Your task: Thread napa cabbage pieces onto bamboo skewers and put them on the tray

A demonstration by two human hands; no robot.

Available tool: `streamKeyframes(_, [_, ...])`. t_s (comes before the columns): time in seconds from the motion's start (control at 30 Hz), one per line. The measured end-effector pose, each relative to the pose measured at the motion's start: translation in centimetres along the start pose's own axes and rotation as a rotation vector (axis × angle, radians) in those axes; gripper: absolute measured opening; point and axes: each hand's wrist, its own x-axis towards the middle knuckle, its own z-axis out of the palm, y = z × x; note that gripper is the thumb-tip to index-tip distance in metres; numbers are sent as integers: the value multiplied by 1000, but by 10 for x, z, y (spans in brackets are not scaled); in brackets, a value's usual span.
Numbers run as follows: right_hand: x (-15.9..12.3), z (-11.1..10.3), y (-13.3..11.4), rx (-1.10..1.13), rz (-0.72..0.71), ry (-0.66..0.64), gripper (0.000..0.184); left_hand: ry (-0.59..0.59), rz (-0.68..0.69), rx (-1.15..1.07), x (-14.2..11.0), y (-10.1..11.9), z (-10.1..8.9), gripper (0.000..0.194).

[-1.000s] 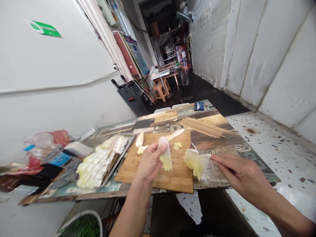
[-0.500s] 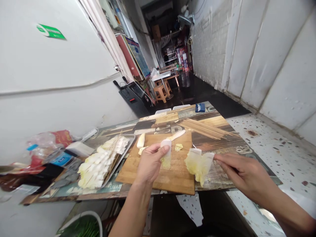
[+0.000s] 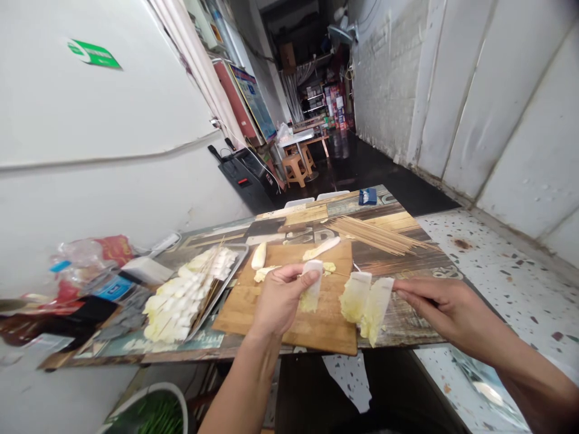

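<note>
The left hand's (image 3: 283, 298) grip pinched a cabbage leaf (image 3: 311, 290) above the cutting board (image 3: 289, 325), near the desk's (image 3: 253, 357) near edge. The right hand's (image 3: 446, 307) grip clasped a skewer (image 3: 337, 274) bearing leaf pieces (image 3: 356, 295) by the board's right edge. Loaded skewers (image 3: 174, 304) lay toward the desk's left end, bare sticks (image 3: 375, 234) toward its right edge.

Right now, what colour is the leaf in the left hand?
The leaf is white above, pale yellow below; see the head view.
</note>
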Motion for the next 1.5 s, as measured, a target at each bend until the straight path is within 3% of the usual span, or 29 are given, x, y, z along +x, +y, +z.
streamKeyframes(0.57, [14,9,-7,134,47,8,26,-23,74,135,1,-11,1,22])
streamKeyframes(0.77, [24,20,-14,302,70,-77,26,-62,104,243,-2,-9,4,15])
streamKeyframes(0.93, [22,8,-1,256,120,12,24,-139,126,353,0,3,-13,32])
streamKeyframes(1.07, [4,-4,18,143,304,277,19,56,288,577,28,0,-24,18])
streamKeyframes(1.17, [-10,-6,26,52,356,425,17,-62,402,843,64,-16,-17,18])
streamKeyframes(1.3, [-20,-7,27,-22,323,428,17,-192,337,968,109,-40,4,23])
streamKeyframes(1.5, [-24,-4,30,-8,325,407,18,-152,217,969,155,-59,18,11])
